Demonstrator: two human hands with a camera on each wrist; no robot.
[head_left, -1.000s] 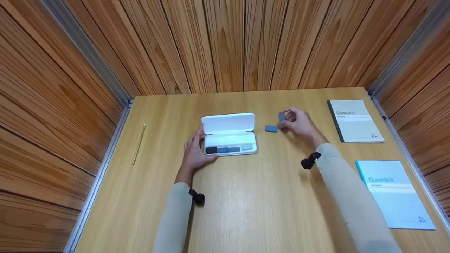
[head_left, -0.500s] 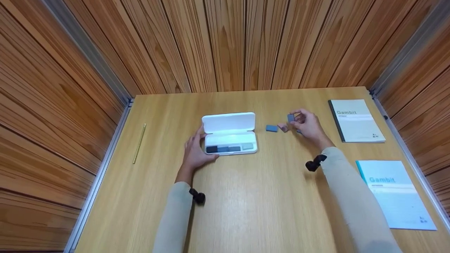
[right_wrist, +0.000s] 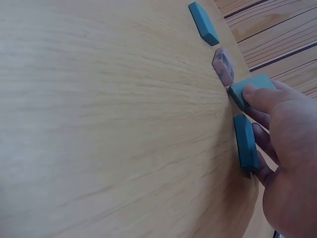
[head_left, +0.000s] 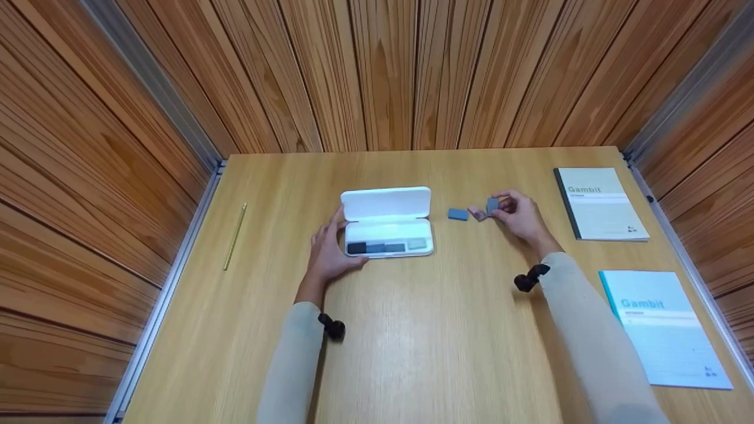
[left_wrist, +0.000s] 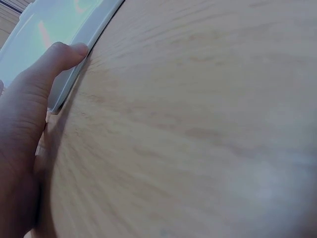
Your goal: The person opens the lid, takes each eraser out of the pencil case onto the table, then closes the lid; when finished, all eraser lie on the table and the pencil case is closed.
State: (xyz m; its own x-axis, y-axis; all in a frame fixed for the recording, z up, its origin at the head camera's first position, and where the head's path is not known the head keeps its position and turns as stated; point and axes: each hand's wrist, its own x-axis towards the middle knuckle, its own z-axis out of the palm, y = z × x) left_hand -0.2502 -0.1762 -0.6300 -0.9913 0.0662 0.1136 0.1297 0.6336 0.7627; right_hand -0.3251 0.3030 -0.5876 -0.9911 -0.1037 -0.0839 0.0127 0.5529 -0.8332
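Right hand (head_left: pixel 523 222) pinches a blue-grey eraser (head_left: pixel 492 205) just beside a pink eraser (head_left: pixel 478 212); left hand (head_left: pixel 331 256) grips an open white pencil case (head_left: pixel 387 229). The held eraser is probably light and firm, best pinched across its broad faces.

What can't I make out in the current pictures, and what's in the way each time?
- Lower blue block: head view, largely covered by the right hand.
- Rest of the white case: left wrist view, cut off by the top and left edges.
- Part of the near notebook's left edge: head view, behind the right sleeve.
- Fine print on the far notebook: head view, too small.
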